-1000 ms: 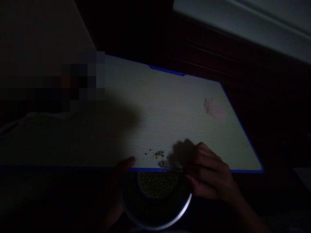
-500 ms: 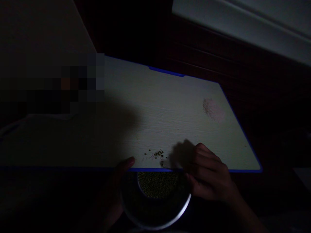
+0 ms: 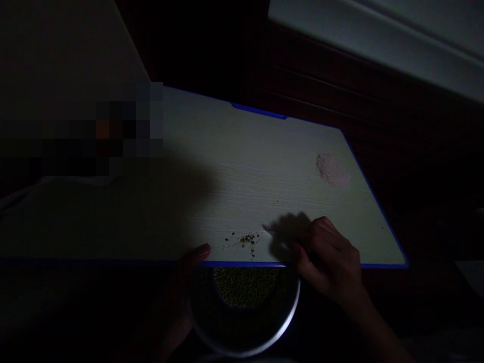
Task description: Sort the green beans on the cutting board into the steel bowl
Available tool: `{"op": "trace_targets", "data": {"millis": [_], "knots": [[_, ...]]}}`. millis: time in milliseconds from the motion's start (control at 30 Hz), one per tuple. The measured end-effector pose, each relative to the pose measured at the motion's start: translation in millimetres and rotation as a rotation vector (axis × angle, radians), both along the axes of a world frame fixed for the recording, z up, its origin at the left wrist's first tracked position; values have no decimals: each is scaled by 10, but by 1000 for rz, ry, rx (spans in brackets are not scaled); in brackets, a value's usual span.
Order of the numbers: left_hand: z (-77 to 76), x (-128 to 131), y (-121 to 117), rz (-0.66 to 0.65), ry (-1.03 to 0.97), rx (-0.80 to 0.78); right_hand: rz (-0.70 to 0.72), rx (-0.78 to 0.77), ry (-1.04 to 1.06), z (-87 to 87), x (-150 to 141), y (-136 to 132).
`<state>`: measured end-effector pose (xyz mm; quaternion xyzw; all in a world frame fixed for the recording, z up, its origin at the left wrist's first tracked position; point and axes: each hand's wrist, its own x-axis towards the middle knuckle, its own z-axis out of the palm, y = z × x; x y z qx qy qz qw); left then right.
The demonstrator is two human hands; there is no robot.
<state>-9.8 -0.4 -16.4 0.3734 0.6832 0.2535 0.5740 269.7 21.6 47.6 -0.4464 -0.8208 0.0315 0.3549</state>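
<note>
A metal bowl (image 3: 278, 333) holding small green beans (image 3: 245, 287) is tucked below the near edge of a pale cutting board (image 3: 245, 151) with a blue rim. My left hand (image 3: 179, 307) wraps the bowl's left side, its thumb resting over the board's edge; its other fingers are lost in the dark. Several loose beans (image 3: 247, 239) lie on the board just above the bowl. Right of them, my right hand (image 3: 330, 257) is closed on a thin tool whose narrow tip (image 3: 265, 229) points left at the board; its exact kind is too dark to make out.
A patch of pinkish grains (image 3: 333, 170) lies at the board's right side. A pale ledge (image 3: 378, 45) crosses the upper right above dark panels (image 3: 302, 85). The left part of the view is pixelated, and the surroundings are very dark.
My right hand has turned, and the tool's tip has risen from the board's near edge to just above and right of the loose beans. My left hand and the bowl stay put.
</note>
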Motion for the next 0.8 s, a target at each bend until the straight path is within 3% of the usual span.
{"op": "trace_targets", "data": {"millis": [167,333,500,800], "knots": [[20,-11,7,-9,127,42,-166,-14,-10,15,-9,6],[22,-23,2,-22,103,111,1,-29,-29,53,-33,12],[124,38,22,-26,10,100,60,-52,-112,97,-79,54],[-6,47,-30,6,9,136,163,-25,-48,43,-25,25]]}}
